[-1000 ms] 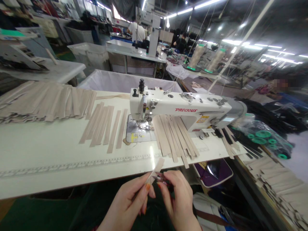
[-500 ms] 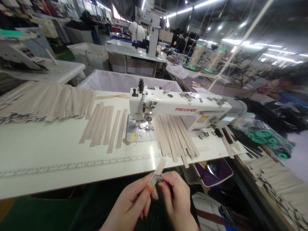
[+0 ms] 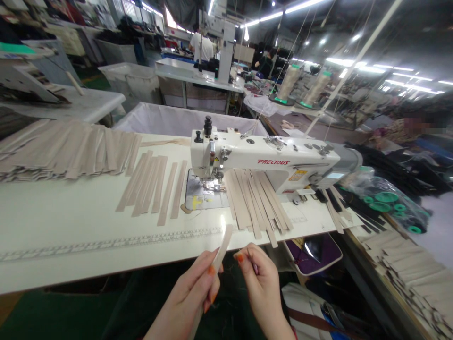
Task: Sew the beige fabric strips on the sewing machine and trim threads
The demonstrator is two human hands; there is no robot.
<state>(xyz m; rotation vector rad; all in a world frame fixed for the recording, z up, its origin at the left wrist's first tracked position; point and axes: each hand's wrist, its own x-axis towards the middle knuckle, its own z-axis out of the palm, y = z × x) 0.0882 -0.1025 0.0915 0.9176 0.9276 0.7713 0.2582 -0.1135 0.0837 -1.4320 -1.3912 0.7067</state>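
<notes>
Pinched by the left hand (image 3: pixel 196 283), 1 beige strip (image 3: pixel 223 245) was held at lower centre in the head view. The right hand (image 3: pixel 261 276) had been drawn clear, fingertips pressed together, contents uncertain; the strip was thus steadied by 1 hand alone.

High at 1 o'clock, you have long white lamps (image 3: pixel 306 5) glowing under a dark roof (image 3: pixel 410 28). More lights (image 3: pixel 403 68) shine at 2 o'clock. Straight ahead, at 12 o'clock, stands a white table (image 3: pixel 177 71) on thin legs. Your 10 o'clock has another pale table (image 3: pixel 94 106) near some green floor (image 3: pixel 92 76).
</notes>
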